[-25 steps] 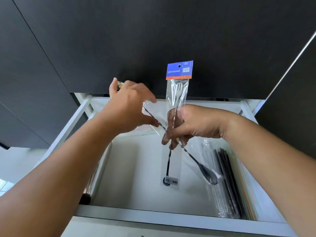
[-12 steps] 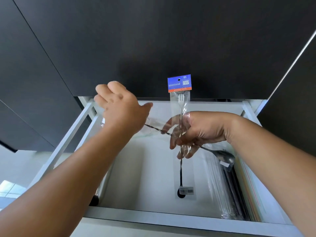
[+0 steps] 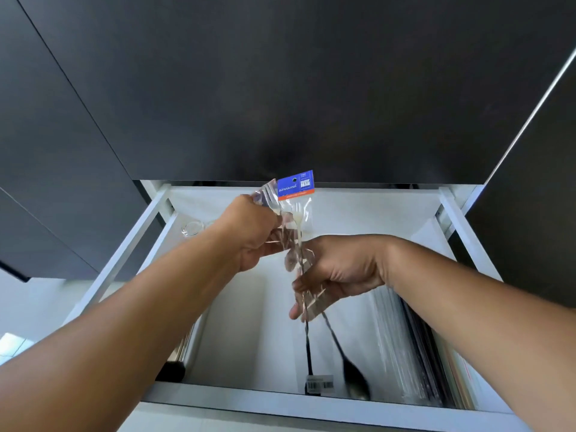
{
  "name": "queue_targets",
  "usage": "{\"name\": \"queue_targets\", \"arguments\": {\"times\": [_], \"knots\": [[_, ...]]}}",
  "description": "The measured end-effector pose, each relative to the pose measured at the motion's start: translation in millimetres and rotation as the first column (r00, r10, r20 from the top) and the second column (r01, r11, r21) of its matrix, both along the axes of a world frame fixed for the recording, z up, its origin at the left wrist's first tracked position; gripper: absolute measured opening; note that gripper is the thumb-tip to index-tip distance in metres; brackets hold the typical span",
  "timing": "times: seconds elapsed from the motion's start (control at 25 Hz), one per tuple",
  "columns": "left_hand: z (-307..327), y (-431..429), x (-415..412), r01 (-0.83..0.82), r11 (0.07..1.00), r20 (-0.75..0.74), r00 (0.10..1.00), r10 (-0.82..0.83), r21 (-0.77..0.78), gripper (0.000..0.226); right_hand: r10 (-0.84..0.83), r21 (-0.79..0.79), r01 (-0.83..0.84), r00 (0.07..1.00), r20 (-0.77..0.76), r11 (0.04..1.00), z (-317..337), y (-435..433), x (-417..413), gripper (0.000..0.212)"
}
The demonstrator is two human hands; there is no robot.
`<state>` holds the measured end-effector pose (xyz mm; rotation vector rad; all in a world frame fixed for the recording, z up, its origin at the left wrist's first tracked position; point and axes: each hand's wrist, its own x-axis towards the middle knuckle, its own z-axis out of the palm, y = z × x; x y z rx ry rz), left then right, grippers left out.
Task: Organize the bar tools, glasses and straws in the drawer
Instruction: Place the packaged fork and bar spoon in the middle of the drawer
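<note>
Two sleeved bar spoons are held together above the open drawer. Tops are gripped by the curled left hand and shafts pinched by the right hand, presumably to align both before laying beside the straws.

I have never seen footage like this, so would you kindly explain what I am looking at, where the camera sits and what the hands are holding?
There is no machine here: a person works with bare hands, and the single camera sits on their head, looking forward and down. Below is an open white drawer under dark cabinet fronts. The left hand and right hand together grip two bar spoons in clear sleeves, one with a blue header card. Inside the drawer lie packets of straws along the right side and a glass at the back left.
</note>
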<state>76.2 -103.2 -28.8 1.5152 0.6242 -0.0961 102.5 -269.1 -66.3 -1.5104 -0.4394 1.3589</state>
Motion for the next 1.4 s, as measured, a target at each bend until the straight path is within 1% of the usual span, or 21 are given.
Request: {"name": "queue_targets", "arguments": {"times": [0.08,0.12,0.2,0.32,0.36,0.4,0.48,0.52,0.6,0.68,0.76,0.84,0.88,1.0,1.08,1.12,1.16,1.2,1.28,1.32,1.4], "knots": [[-8,0,4,0.058,0.995,0.005,0.998,-0.058,0.08,0.026,-0.016,-0.117,0.038,0.983,0.185,0.992,-3,3,3,0.014],[-13,1,7,0.069,0.993,0.007,0.998,-0.07,0.095,0.027,-0.032,-0.149,0.069,0.971,0.235,0.986,-4,3,5,0.014],[-22,-3,11,0.081,0.99,0.003,0.997,-0.082,0.117,0.029,-0.09,-0.186,0.14,0.963,0.256,0.972,-8,1,9,0.017],[-36,-13,17,0.158,0.963,0.005,0.987,-0.163,0.218,0.04,-0.175,-0.215,0.212,0.969,0.175,0.953,-13,-2,12,0.004],[-40,-16,19,0.146,0.959,-0.011,0.989,-0.148,0.242,0.046,-0.206,-0.2,0.231,0.969,0.135,0.952,-15,-2,13,0.007],[-44,-17,20,0.116,0.967,-0.021,0.993,-0.114,0.226,0.046,-0.241,-0.175,0.254,0.966,0.089,0.951,-17,-1,15,0.015],[-48,-20,18,0.098,0.988,-0.06,0.994,-0.092,0.12,0.019,-0.304,-0.154,0.297,0.952,-0.025,0.942,-23,0,18,0.029],[-50,-21,15,0.13,0.987,-0.095,0.988,-0.122,0.09,0.011,-0.319,-0.177,0.302,0.945,-0.074,0.937,-28,-1,18,0.029],[-60,-23,13,0.241,0.964,-0.133,0.965,-0.225,0.116,0.018,-0.312,-0.284,0.273,0.945,-0.101,0.919,-35,-4,19,0.019],[-67,-25,14,0.304,0.938,-0.15,0.948,-0.281,0.168,0.025,-0.296,-0.405,0.253,0.954,-0.048,0.879,-37,-8,23,0.01],[-73,-31,15,0.341,0.916,-0.145,0.938,-0.316,0.209,0.026,-0.293,-0.467,0.282,0.955,0.05,0.838,-35,-13,28,0.004],[-78,-36,13,0.367,0.891,-0.14,0.93,-0.341,0.268,0.024,-0.302,-0.468,0.335,0.942,0.147,0.818,-38,-18,33,0.018],[-81,-36,13,0.378,0.872,-0.148,0.926,-0.348,0.311,0.02,-0.309,-0.453,0.356,0.934,0.178,0.818,-40,-20,34,0.021],[-79,-32,10,0.476,0.784,-0.262,0.878,-0.4,0.399,0.011,-0.296,-0.434,0.366,0.929,0.222,0.823,-44,-19,32,0.019],[-71,-33,9,0.606,0.691,-0.401,0.79,-0.464,0.394,0.006,-0.259,-0.461,0.347,0.935,0.244,0.817,-45,-17,32,0.023],[-68,-35,8,0.656,0.66,-0.462,0.744,-0.482,0.367,0.005,-0.244,-0.472,0.339,0.936,0.252,0.814,-45,-16,32,0.025],[-68,-36,6,0.68,0.655,-0.492,0.716,-0.495,0.33,0.006,-0.228,-0.475,0.332,0.937,0.263,0.815,-44,-14,32,0.028],[-71,-37,5,0.677,0.674,-0.486,0.714,-0.504,0.295,0.008,-0.219,-0.474,0.33,0.936,0.275,0.816,-43,-14,31,0.03],[-77,-36,3,0.627,0.732,-0.42,0.76,-0.497,0.268,0.011,-0.24,-0.468,0.35,0.93,0.279,0.812,-43,-14,33,0.031],[-80,-35,3,0.613,0.748,-0.397,0.772,-0.497,0.254,0.012,-0.268,-0.468,0.369,0.925,0.27,0.803,-42,-16,34,0.028],[-80,-32,5,0.626,0.747,-0.406,0.756,-0.513,0.222,0.015,-0.342,-0.463,0.401,0.916,0.209,0.791,-39,-21,38,0.015]]}}
